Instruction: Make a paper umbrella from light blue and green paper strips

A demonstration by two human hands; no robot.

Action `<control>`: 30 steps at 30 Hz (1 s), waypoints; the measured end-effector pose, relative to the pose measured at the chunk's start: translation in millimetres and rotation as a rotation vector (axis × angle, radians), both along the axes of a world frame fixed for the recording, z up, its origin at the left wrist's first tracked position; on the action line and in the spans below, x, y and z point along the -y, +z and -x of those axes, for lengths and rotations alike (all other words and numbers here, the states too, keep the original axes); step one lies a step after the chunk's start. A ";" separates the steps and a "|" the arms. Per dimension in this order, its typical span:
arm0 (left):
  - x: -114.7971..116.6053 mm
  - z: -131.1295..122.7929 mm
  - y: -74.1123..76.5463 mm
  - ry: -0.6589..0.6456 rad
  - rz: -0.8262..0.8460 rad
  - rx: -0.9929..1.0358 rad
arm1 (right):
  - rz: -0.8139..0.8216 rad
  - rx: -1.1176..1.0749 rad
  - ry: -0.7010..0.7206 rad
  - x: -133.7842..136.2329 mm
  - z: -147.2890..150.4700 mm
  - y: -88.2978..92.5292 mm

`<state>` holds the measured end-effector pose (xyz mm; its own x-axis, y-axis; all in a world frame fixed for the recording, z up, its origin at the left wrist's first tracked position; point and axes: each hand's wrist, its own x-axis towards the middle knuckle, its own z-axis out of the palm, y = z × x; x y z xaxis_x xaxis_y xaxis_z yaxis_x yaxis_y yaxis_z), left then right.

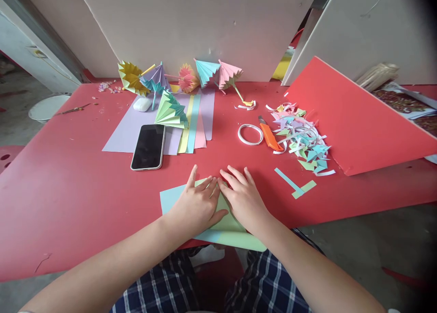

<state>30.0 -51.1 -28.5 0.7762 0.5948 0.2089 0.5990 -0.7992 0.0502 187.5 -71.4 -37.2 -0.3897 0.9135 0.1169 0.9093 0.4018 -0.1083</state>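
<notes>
A light green paper sheet (228, 222) lies on a light blue sheet (169, 198) at the near edge of the red table (68, 190). My left hand (198, 202) lies flat on the green paper, fingers stretched out and pressing it down. My right hand (242, 197) rests beside it, fingers spread on the same paper, fingertips nearly touching the left hand's. Neither hand grips anything. Part of the green sheet hangs over the table's front edge.
A black phone (148, 147) lies left of centre on lilac paper (123, 130). Several folded paper umbrellas (170, 83) stand at the back. A tape ring (250, 134), orange cutter (270, 137), paper scraps (302, 137) and a tilted red board (355, 117) are on the right.
</notes>
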 end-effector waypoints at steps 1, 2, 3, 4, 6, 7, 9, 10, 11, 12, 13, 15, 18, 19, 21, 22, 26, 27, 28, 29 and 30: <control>-0.7 0.0 1.2 -0.001 0.006 -0.002 | 0.000 0.000 0.002 0.1 0.0 0.4; -1.7 0.5 2.5 -0.007 0.020 -0.007 | -0.001 0.001 0.005 0.2 -0.2 0.4; -2.7 1.5 3.9 -0.015 0.036 -0.014 | -0.002 0.003 0.010 0.3 -0.6 0.2; -3.5 2.8 5.2 -0.024 0.053 -0.023 | -0.003 0.006 0.014 0.5 -1.2 -0.3; -4.1 6.2 6.7 -0.040 0.068 -0.042 | -0.005 0.010 0.018 1.2 -2.5 -1.9; -3.6 7.9 6.7 -0.046 0.066 -0.050 | -0.010 0.012 0.018 1.7 -3.1 -2.8; -1.5 10.7 5.5 -0.050 0.053 -0.069 | -0.029 0.016 0.015 2.9 -3.4 -4.2; -0.1 11.6 4.6 -0.051 0.047 -0.078 | -0.042 0.020 0.017 3.6 -3.1 -4.5; 1.2 12.1 3.8 -0.050 0.042 -0.083 | -0.055 0.024 0.021 4.3 -2.5 -4.5; 2.3 12.3 3.2 -0.048 0.038 -0.082 | -0.069 0.027 0.026 5.1 -1.6 -4.1; 3.1 12.2 2.9 -0.047 0.035 -0.077 | -0.081 0.030 0.029 5.8 -0.5 -3.5; 4.2 11.4 3.4 -0.049 0.030 -0.059 | -0.103 0.030 0.032 7.0 2.0 -2.1; 5.1 9.7 5.4 -0.053 0.022 -0.047 | -0.139 0.025 0.023 8.4 5.2 -1.7; 5.5 9.1 6.3 -0.053 0.018 -0.051 | -0.152 0.022 0.020 8.8 5.9 -2.2; 6.7 7.9 8.0 -0.050 0.011 -0.068 | -0.168 0.004 0.014 9.7 6.6 -3.6; 7.4 7.3 8.7 -0.047 0.007 -0.079 | -0.169 -0.013 0.012 10.0 6.5 -4.4; 10.0 6.0 10.9 -0.019 0.005 -0.116 | -0.134 -0.136 0.000 7.7 2.8 -5.6; 10.4 6.0 11.2 -0.014 0.006 -0.122 | -0.119 -0.174 -0.008 5.6 1.3 -5.4; 10.7 6.1 11.3 -0.013 0.009 -0.126 | -0.104 -0.208 -0.021 3.0 -0.2 -5.2; 11.1 6.2 11.4 -0.012 0.012 -0.128 | -0.091 -0.235 -0.037 0.0 -1.4 -4.9; 11.5 6.2 11.5 -0.011 0.016 -0.129 | -0.082 -0.251 -0.054 -3.2 -2.2 -4.5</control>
